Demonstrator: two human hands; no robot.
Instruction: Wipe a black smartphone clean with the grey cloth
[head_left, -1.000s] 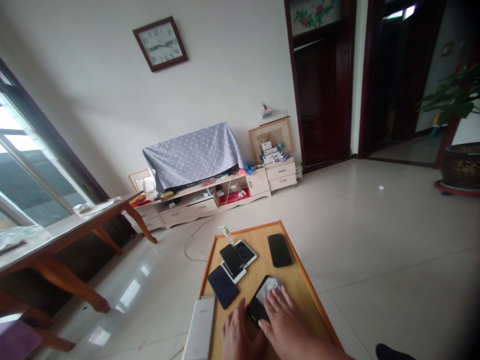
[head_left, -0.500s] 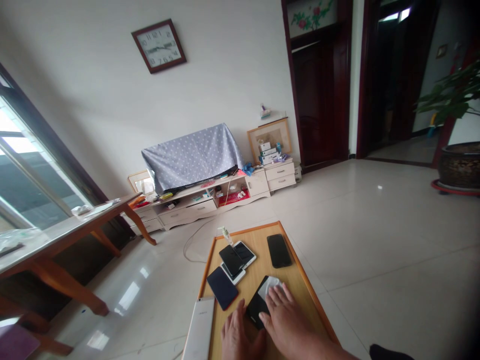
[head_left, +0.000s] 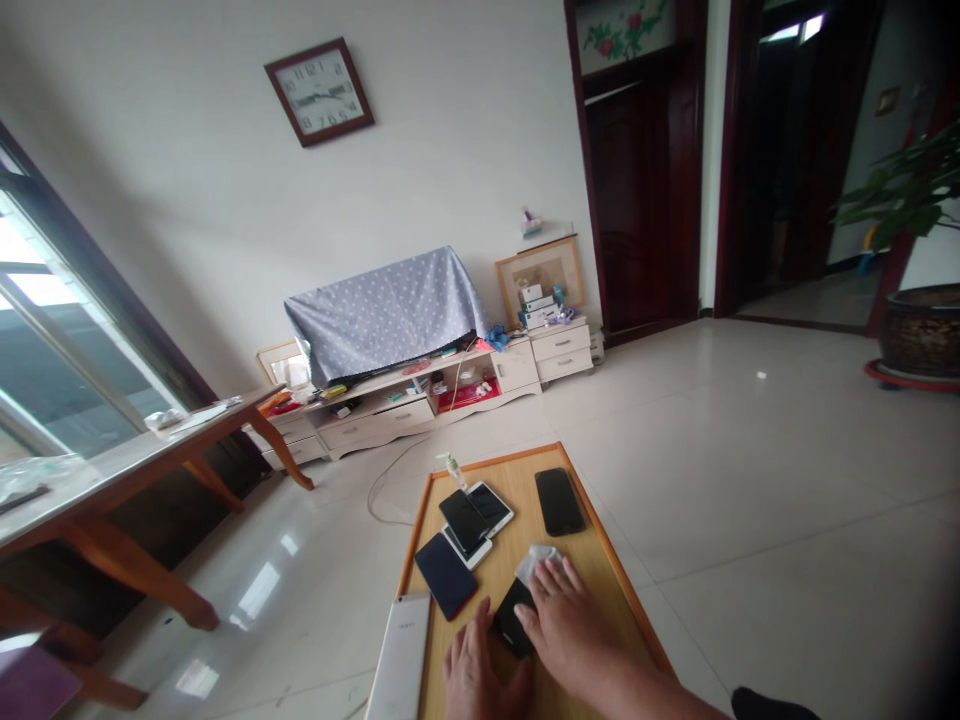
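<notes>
1. Right hand [head_left: 570, 625]: flat and spread, not clenched, lying across the lower right of a black phone [head_left: 511, 620]. A crumpled white cloth [head_left: 538, 563] sits at the fingertips, on the phone's upper end. Cannot tell whether the fingers grip the cloth.
2. Left hand [head_left: 480, 665]: open, fingers up, holding nothing, just beside the black phone's lower left edge.
3. Black sock-clad foot [head_left: 772, 705]: at near right, on the tiled floor [head_left: 750, 450], off the wooden board [head_left: 600, 600] that carries the phones.
4. Left edge of the board: white phone [head_left: 397, 655], lying partly over the rim, near the left hand. Navy phone [head_left: 446, 575] just above it.
5. Middle of the board: dark phone [head_left: 463, 520] lying tilted across a white phone [head_left: 466, 550], touching a second white phone [head_left: 489, 507].
6. Far right of the board: lone black smartphone [head_left: 559, 501], well apart from the hands.
7. Far rim: small pump bottle [head_left: 452, 468], lying on the edge. Thin white cable [head_left: 390, 490] loops on the floor beyond.
8. Left: wooden table [head_left: 127, 475] by the window. Beyond: low cream TV cabinet [head_left: 420, 400] under a dotted cloth-covered TV [head_left: 386, 315], wall clock [head_left: 319, 92] above.
</notes>
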